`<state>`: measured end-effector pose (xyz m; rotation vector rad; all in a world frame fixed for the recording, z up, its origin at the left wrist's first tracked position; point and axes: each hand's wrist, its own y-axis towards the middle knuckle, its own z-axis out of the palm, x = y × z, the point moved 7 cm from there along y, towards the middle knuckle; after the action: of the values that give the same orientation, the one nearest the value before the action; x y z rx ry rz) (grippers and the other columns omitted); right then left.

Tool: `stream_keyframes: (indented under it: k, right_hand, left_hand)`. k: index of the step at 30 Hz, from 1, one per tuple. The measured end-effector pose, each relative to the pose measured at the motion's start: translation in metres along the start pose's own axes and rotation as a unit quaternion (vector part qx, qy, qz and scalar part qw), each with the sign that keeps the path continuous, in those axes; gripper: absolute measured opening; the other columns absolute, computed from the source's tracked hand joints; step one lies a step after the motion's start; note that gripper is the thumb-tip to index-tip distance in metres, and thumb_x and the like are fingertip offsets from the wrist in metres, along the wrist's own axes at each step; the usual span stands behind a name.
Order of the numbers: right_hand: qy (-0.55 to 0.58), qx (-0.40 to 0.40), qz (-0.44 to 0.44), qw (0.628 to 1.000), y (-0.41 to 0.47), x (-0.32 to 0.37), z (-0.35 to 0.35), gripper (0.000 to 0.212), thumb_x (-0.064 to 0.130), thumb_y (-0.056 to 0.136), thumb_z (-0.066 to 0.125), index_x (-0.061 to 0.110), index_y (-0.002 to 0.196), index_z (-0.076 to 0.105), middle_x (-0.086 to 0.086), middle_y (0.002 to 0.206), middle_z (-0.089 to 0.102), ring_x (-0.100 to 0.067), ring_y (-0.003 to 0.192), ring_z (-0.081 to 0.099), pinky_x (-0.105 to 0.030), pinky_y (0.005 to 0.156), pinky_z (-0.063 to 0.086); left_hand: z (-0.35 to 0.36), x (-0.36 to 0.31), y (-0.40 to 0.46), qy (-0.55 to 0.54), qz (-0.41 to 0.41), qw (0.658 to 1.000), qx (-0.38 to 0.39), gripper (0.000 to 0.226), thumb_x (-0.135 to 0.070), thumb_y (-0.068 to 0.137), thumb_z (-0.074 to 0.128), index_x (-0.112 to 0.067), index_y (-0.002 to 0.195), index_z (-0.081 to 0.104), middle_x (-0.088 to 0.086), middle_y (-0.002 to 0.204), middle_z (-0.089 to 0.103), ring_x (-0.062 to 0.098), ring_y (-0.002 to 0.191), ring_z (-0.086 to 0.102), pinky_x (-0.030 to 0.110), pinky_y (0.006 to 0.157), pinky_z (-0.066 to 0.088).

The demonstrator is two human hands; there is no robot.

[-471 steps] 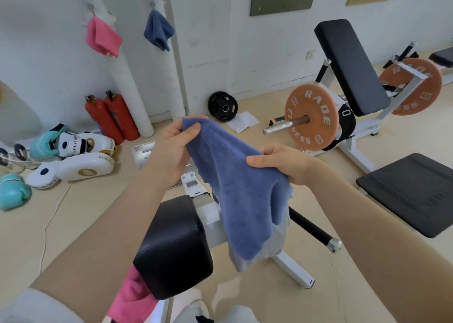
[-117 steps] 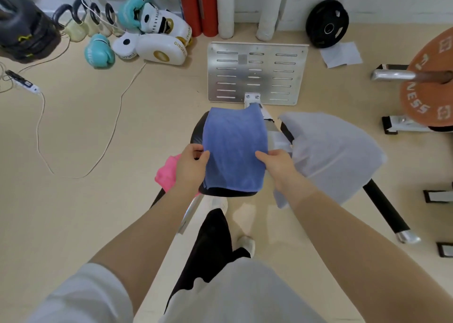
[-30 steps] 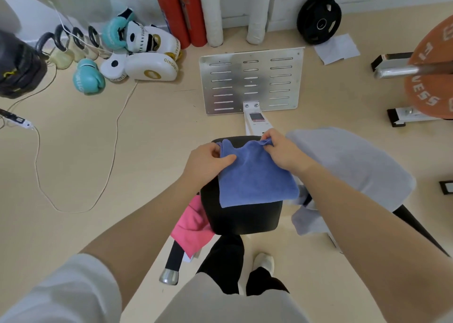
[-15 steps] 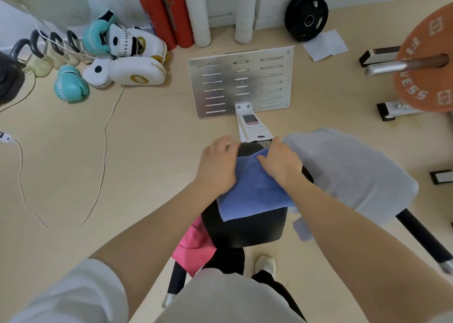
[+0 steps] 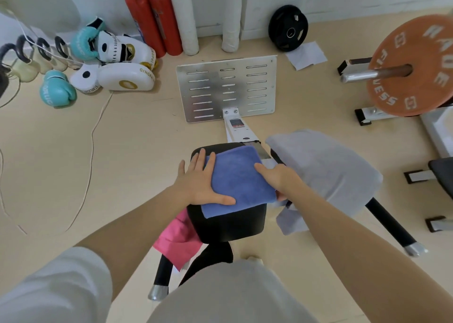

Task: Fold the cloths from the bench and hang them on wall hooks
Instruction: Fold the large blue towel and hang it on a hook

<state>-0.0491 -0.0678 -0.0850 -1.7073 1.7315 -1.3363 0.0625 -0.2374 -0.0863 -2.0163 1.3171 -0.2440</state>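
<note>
Blue cloth folded to a neat square on the black bench pad, pressed flat under both open hands: left hand at 9 o'clock, right hand at 3. Hanging not yet done. Grey cloth at 3 o'clock and pink cloth at 7, both unfolded, apparently waiting.

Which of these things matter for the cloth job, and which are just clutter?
Job: blue cloth under left hand and right hand; grey cloth; pink cloth; bench pad.
Clutter: boxing gloves; extinguishers; weight plates; cable.
</note>
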Motion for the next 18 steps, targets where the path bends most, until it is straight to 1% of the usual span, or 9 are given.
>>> stream_keyframes:
  k: [3, 5, 9, 11, 12, 14, 15, 16, 18]
  right_hand:
    - [0.075, 0.046, -0.005, 0.996, -0.020, -0.005, 0.009, 0.046, 0.050, 0.091, 0.047, 0.010, 0.070, 0.047, -0.007, 0.064, 0.051, -0.020, 0.054, 0.052, -0.018, 0.039, 0.044]
    - [0.106, 0.063, -0.035, 0.992, -0.026, -0.008, 0.013, 0.037, 0.043, 0.090, 0.054, 0.012, 0.072, 0.046, -0.002, 0.065, 0.047, -0.013, 0.052, 0.044, -0.013, 0.031, 0.034]
    - [0.103, 0.039, -0.151, 0.982, -0.041, -0.008, 0.011, 0.022, 0.025, 0.086, 0.061, 0.006, 0.097, 0.056, -0.004, 0.086, 0.060, -0.016, 0.072, 0.057, -0.025, 0.062, 0.047]
    - [0.108, 0.037, -0.227, 0.967, -0.059, -0.002, 0.007, 0.024, 0.015, 0.087, 0.057, 0.005, 0.108, 0.057, -0.007, 0.099, 0.064, -0.021, 0.089, 0.061, -0.032, 0.078, 0.050]
    - [0.114, 0.044, -0.266, 0.956, -0.070, 0.003, 0.005, 0.025, 0.011, 0.087, 0.055, 0.006, 0.111, 0.057, -0.007, 0.101, 0.064, -0.020, 0.091, 0.061, -0.030, 0.081, 0.050]
    - [0.125, 0.068, -0.331, 0.933, -0.095, 0.011, 0.003, 0.027, 0.001, 0.086, 0.051, 0.011, 0.109, 0.060, 0.001, 0.095, 0.063, -0.008, 0.087, 0.059, -0.017, 0.076, 0.049]
    - [0.123, 0.079, -0.357, 0.923, -0.106, 0.015, 0.001, 0.030, -0.002, 0.083, 0.050, 0.016, 0.103, 0.063, 0.006, 0.091, 0.063, -0.001, 0.083, 0.058, -0.013, 0.074, 0.047]
    - [0.116, 0.089, -0.376, 0.915, -0.115, 0.017, 0.001, 0.034, -0.004, 0.080, 0.050, 0.022, 0.096, 0.064, 0.010, 0.088, 0.063, 0.004, 0.080, 0.058, -0.012, 0.073, 0.046]
    - [0.095, 0.106, -0.401, 0.905, -0.132, 0.019, 0.001, 0.034, 0.004, 0.071, 0.052, 0.032, 0.085, 0.065, 0.012, 0.091, 0.064, 0.002, 0.085, 0.058, -0.015, 0.077, 0.046]
  left_hand:
    - [0.004, -0.003, -0.011, 0.011, -0.007, 1.000, -0.018, 0.134, -0.084, 0.053, 0.057, -0.021, 0.147, -0.015, 0.011, 0.156, -0.018, 0.025, 0.145, -0.014, 0.053, 0.115, -0.006]
    - [0.001, -0.006, -0.014, 0.031, -0.023, 0.998, -0.042, 0.133, -0.085, 0.054, 0.056, -0.018, 0.148, -0.011, 0.011, 0.157, -0.014, 0.027, 0.145, -0.011, 0.054, 0.115, -0.005]
    - [-0.003, -0.023, -0.035, 0.051, -0.040, 0.992, -0.107, 0.126, -0.077, 0.063, 0.057, -0.010, 0.148, -0.009, 0.011, 0.158, -0.009, 0.028, 0.146, -0.006, 0.052, 0.115, -0.001]
    - [-0.002, -0.028, -0.044, -0.030, -0.026, 0.992, -0.119, 0.120, -0.074, 0.067, 0.057, -0.011, 0.148, -0.005, 0.012, 0.158, -0.002, 0.030, 0.146, 0.001, 0.050, 0.117, 0.004]
    - [-0.007, -0.032, -0.051, -0.113, -0.007, 0.984, -0.135, 0.116, -0.075, 0.067, 0.055, -0.009, 0.148, 0.005, 0.015, 0.156, 0.011, 0.032, 0.144, 0.012, 0.049, 0.117, 0.013]
    - [-0.022, -0.033, -0.072, -0.320, 0.038, 0.927, -0.191, 0.104, -0.073, 0.069, 0.055, 0.000, 0.138, 0.027, 0.017, 0.138, 0.041, 0.032, 0.130, 0.039, 0.042, 0.107, 0.033]
    - [-0.028, -0.031, -0.084, -0.393, 0.051, 0.892, -0.217, 0.094, -0.060, 0.076, 0.060, 0.003, 0.137, 0.027, 0.014, 0.134, 0.046, 0.028, 0.127, 0.042, 0.030, 0.103, 0.035]
    - [-0.032, -0.031, -0.097, -0.428, 0.062, 0.871, -0.234, 0.086, -0.042, 0.082, 0.065, 0.004, 0.140, 0.022, 0.006, 0.131, 0.046, 0.021, 0.126, 0.043, 0.017, 0.097, 0.032]
    - [-0.035, -0.033, -0.122, -0.460, 0.086, 0.855, -0.222, 0.075, -0.021, 0.084, 0.067, -0.005, 0.143, 0.024, -0.004, 0.127, 0.049, 0.005, 0.116, 0.046, 0.009, 0.089, 0.030]
